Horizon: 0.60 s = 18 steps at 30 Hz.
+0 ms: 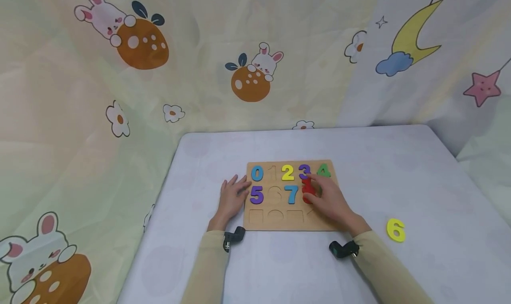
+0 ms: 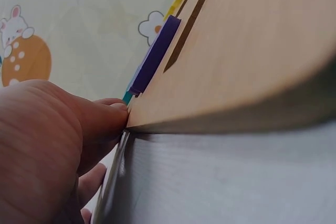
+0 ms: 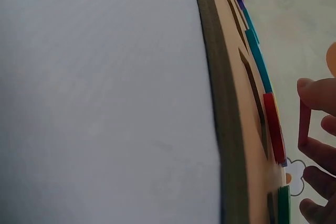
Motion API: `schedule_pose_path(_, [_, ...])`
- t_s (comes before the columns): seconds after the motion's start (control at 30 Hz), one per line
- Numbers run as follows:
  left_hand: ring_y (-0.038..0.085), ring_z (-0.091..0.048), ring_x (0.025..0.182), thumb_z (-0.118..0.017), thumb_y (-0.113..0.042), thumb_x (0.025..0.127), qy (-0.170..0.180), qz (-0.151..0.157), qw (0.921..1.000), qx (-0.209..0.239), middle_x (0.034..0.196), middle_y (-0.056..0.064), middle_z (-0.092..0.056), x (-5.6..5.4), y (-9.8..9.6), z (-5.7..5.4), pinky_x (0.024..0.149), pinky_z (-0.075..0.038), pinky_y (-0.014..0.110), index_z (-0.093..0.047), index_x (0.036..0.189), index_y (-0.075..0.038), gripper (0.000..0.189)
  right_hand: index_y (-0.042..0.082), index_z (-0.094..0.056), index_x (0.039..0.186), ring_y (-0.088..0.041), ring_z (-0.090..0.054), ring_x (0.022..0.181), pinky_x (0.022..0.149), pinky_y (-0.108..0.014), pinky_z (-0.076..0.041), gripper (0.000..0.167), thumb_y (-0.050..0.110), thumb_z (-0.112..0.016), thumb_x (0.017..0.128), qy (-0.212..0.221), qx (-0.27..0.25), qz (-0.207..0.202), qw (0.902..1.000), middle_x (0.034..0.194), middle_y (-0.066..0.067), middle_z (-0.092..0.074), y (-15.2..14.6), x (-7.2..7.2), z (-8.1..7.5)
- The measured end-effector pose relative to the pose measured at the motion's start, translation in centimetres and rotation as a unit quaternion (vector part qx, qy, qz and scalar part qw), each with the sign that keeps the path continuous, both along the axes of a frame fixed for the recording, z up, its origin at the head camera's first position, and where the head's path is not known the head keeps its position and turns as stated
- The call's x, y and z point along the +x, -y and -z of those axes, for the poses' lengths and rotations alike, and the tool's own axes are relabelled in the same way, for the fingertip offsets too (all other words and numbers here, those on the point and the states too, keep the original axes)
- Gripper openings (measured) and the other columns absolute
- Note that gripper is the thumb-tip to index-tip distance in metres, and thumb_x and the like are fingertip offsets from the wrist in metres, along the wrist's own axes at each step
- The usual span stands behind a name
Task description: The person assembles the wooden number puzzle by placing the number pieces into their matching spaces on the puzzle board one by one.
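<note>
A wooden number puzzle board [image 1: 263, 224] lies on the table. My left hand [image 1: 232, 198] rests at its left edge, fingers fairly straight, the thumb touching the board's side near the purple 5 [image 1: 257, 195]. Above the board, my right hand [image 1: 333, 200] pinches a red number piece [image 3: 304, 124] between thumb and finger; it shows edge-on in the right wrist view, so I cannot tell which digit it is. Below that piece a red 8 [image 3: 274, 128] sits in the board. Beyond the right fingers are the purple 3 [image 1: 304, 170] and green 4 [image 1: 324, 170].
Also in the board are a blue 0 [image 1: 257, 173], yellow 2 [image 1: 287, 172] and blue 7 [image 1: 291, 194]. The 1 recess [image 1: 272, 173] and 6 recess [image 1: 275, 195] are bare. A yellow 6 [image 1: 396, 230] lies on the table [image 1: 439, 259] to the right.
</note>
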<state>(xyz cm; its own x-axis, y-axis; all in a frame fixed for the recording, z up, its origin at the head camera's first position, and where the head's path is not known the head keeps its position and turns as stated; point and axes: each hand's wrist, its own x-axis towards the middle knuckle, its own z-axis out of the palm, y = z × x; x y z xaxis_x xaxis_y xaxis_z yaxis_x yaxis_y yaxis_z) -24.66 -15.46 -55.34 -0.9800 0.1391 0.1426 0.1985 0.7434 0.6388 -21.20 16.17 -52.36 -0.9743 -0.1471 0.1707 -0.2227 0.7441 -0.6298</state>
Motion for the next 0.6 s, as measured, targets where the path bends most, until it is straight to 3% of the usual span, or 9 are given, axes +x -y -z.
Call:
schedule_pose_path(0.4, [0.025,-0.031,0.145,-0.066,-0.016,0.093,0.014,-0.005,0.9998,0.016,0.141,-0.001,-0.055,0.2,0.0,-0.5,0.123,-0.003,0.047,-0.068,0.123,-0.013,0.030,0.009,-0.047,0.142,-0.030,-0.059,0.115,0.095,-0.048,-0.054,0.064,0.019,-0.076,0.086,0.004,-0.001,-0.015,0.9999,0.137,-0.013,-0.053,1.6,-1.5,0.0])
schedule_pose_path(0.6, [0.025,-0.031,0.145,-0.066,-0.016,0.093,0.018,-0.004,0.9996,0.020,0.141,0.000,-0.055,0.1,0.0,-0.6,0.123,-0.003,0.047,-0.069,0.122,-0.013,0.029,0.011,-0.048,0.142,-0.028,-0.054,0.122,0.102,-0.047,-0.049,0.061,0.022,-0.074,0.088,0.009,-0.006,-0.017,0.9998,0.139,-0.010,-0.052,2.2,-3.1,-0.1])
